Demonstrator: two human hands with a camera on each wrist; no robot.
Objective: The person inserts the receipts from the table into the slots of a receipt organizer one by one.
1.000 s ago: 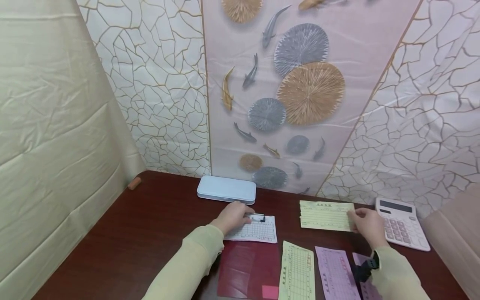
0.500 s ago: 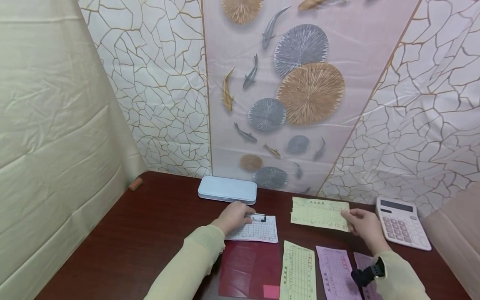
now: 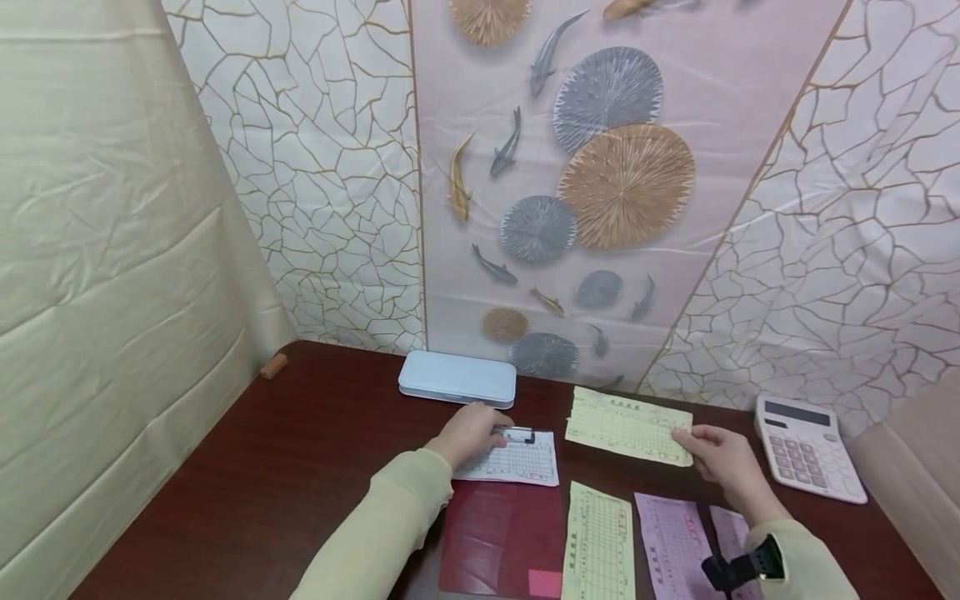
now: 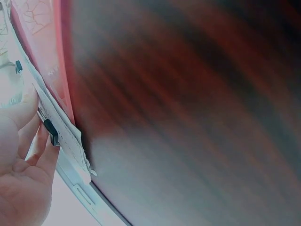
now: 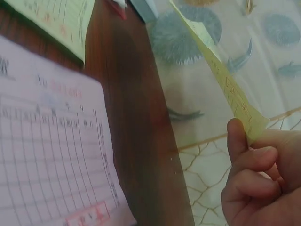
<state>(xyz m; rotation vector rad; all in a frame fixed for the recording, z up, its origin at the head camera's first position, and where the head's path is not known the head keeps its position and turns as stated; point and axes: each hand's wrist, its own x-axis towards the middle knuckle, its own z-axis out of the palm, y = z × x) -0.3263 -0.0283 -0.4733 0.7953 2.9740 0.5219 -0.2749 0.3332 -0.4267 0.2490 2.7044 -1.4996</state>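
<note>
My right hand (image 3: 723,462) pinches the right end of a pale yellow printed form (image 3: 626,425) between thumb and fingers. The sheet is raised and slightly tilted, which also shows in the right wrist view. My left hand (image 3: 467,435) is at the top of a stack of white printed forms (image 3: 525,462). Its thumb and fingers are around a metal clip (image 4: 51,132) with black ends, over the top edge of that stack. The white forms lie at the top of a maroon folder (image 3: 498,533); the fingers partly hide them.
A second yellow form (image 3: 598,542) lies right of the folder, followed by two purple forms (image 3: 675,546), one partly under the right sleeve. A pale blue case (image 3: 457,377) sits at the back, a white calculator (image 3: 810,450) at the right. A small brown block (image 3: 273,366) is far left.
My right hand has moved left with the yellow form, lifting and tilting it toward the white stack. The left hand has stayed at the clip.
</note>
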